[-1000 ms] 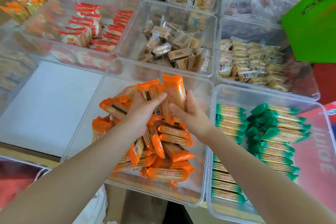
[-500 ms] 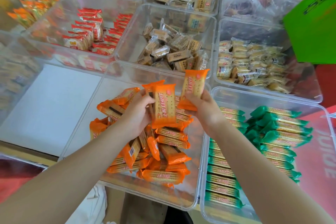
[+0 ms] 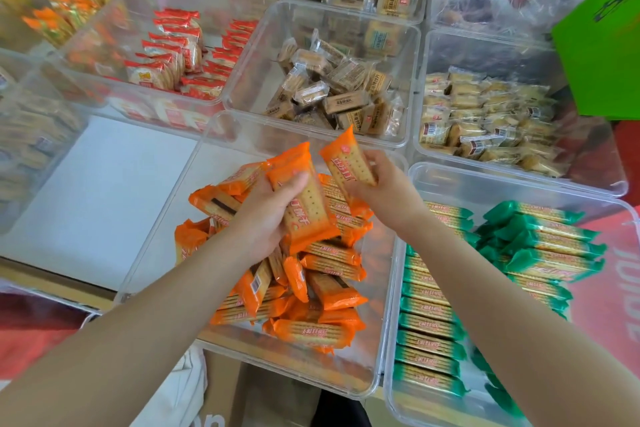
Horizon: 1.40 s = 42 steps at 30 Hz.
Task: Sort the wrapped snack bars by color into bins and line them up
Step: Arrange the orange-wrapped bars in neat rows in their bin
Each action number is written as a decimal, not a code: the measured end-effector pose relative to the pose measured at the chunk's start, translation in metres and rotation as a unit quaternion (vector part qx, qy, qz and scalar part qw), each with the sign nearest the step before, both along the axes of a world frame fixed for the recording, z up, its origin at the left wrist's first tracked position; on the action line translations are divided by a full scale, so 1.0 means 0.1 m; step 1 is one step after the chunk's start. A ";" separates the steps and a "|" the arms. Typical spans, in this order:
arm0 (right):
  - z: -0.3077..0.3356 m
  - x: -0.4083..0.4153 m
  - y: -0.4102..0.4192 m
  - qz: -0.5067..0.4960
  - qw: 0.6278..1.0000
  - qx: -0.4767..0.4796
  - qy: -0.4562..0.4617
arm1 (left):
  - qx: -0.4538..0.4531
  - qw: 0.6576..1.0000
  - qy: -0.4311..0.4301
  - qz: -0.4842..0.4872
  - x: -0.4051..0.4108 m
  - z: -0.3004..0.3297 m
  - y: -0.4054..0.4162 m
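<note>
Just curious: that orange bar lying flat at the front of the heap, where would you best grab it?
Probably across its long edges near the middle, coming from above. The front orange bar lies flat and crosswise atop the heap in the clear bin, with its top face uncovered; its crimped ends look flimsy.

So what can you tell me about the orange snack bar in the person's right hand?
The orange-wrapped snack bar is a flat oblong pack of shiny plastic film with crimped ends, showing a pale dotted cracker picture and printed lettering. The right hand pinches its lower end, holding it tilted upward above the clear plastic bin of jumbled orange bars.
</note>
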State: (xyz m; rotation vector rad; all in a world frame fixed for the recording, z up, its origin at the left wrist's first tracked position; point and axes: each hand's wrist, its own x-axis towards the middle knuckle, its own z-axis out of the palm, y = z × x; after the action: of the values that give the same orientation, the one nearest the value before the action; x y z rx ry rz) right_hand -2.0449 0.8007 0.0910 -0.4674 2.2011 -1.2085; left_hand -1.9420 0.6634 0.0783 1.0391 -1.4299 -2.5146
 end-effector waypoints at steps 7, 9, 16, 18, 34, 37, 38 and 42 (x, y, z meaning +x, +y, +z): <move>0.03 -0.03 -0.11 0.066 0.993 -0.042 -0.084 | 0.078 0.994 0.074 0.007 -0.20 0.01 0.06; 0.04 -0.08 -0.10 0.083 0.989 -0.048 -0.116 | 0.089 0.993 0.080 0.017 -0.26 -0.01 0.11; 0.06 -0.30 -0.17 0.219 0.923 0.208 0.237 | -0.126 0.987 0.032 -0.093 -0.40 -0.13 0.02; 0.03 -0.28 -0.17 0.230 0.885 0.270 0.300 | -0.284 0.950 -0.013 -0.132 -0.39 -0.18 -0.14; -0.12 0.04 0.01 0.175 0.835 0.365 0.373 | -0.675 0.635 -0.013 -0.376 -0.48 -0.37 -0.34; -0.14 0.12 -0.04 0.192 0.815 0.389 0.385 | -0.664 0.665 -0.005 -0.343 -0.46 -0.35 -0.33; -0.17 0.15 -0.08 0.190 0.811 0.394 0.390 | -0.666 0.669 0.002 -0.331 -0.46 -0.36 -0.34; -0.24 0.16 -0.22 0.168 0.789 0.409 0.427 | -0.685 0.652 0.020 -0.325 -0.41 -0.37 -0.32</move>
State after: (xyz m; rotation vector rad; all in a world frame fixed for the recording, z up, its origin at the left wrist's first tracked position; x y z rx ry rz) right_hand -2.0291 0.7786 0.0668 -1.0882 2.8777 0.3217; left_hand -1.9828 0.6313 0.0411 0.0936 -3.0612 -0.7310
